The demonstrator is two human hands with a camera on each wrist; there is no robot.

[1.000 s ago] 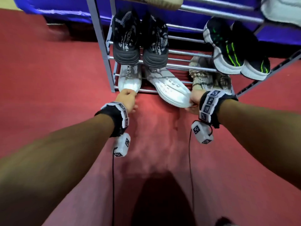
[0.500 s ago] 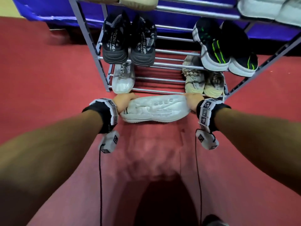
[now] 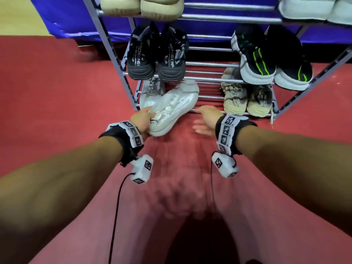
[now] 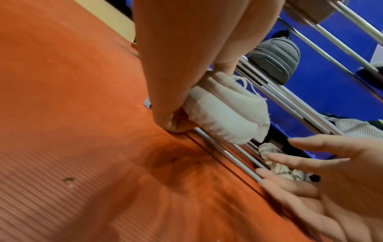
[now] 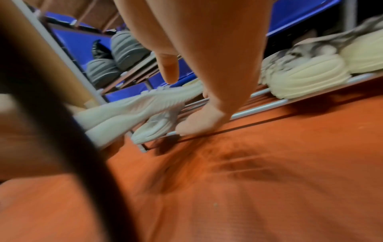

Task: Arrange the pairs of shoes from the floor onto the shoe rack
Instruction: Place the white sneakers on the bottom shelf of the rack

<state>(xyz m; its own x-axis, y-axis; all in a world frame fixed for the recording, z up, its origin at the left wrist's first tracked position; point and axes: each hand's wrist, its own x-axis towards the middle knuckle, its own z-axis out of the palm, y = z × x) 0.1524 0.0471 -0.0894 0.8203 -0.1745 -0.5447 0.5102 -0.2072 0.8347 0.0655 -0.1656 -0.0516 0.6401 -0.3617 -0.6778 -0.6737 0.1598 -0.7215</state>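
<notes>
— Red ribbed floor mat (image 3: 57, 96) runs under everything, with a blue cloth (image 3: 62, 18) behind. What stands on the mat?

— A grey metal shoe rack (image 3: 215, 64). On its lowest shelf one white shoe (image 3: 150, 92) sits at the left end and a beige patterned pair (image 3: 247, 101) at the right. On the shelf above sit a black pair (image 3: 157, 54) on the left and a black-and-green pair (image 3: 270, 60) on the right.

— Where are your hands?

— My left hand (image 3: 142, 121) grasps the heel end of the second white shoe (image 3: 174, 105). That shoe is tilted, its toe reaching over the lowest shelf just right of its partner, its heel out over the mat. My right hand (image 3: 206, 120) is released, fingers spread, holding nothing, near the front bar (image 3: 213, 112) between the white and beige shoes.
</notes>
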